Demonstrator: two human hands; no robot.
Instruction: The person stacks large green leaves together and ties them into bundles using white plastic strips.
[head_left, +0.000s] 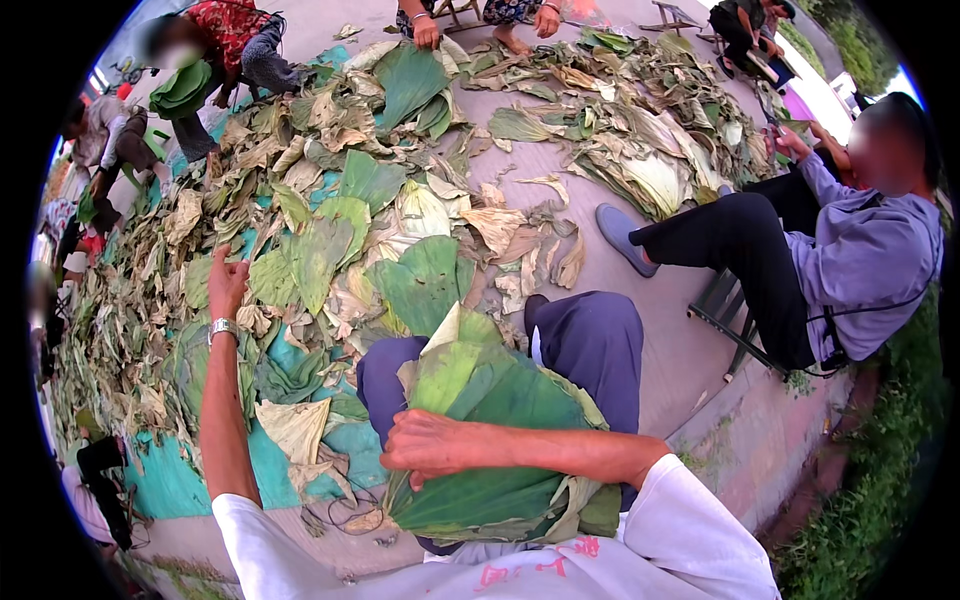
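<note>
A layered bundle of large green lotus leaves (500, 490) lies across my lap, its folded edges ragged and partly dried. My right hand (430, 447) is closed on the left edge of this bundle, the forearm lying across it. Over the leaf pile at the left, my left hand (228, 283) reaches out, wearing a metal watch at the wrist, with its fingers apart and nothing seen in them. Beside it are a yellow-green leaf (272, 278) and curled brown ones. Another broad green leaf (425, 285) rests just beyond my knees.
Dried and green leaves (130, 310) spread over a teal sheet (180, 480) on pavement. A second leaf heap (655, 150) lies at the far right. Seated at my right is a person in a lavender top (865, 260); others work around the pile. Plants (860, 510) edge the lower right.
</note>
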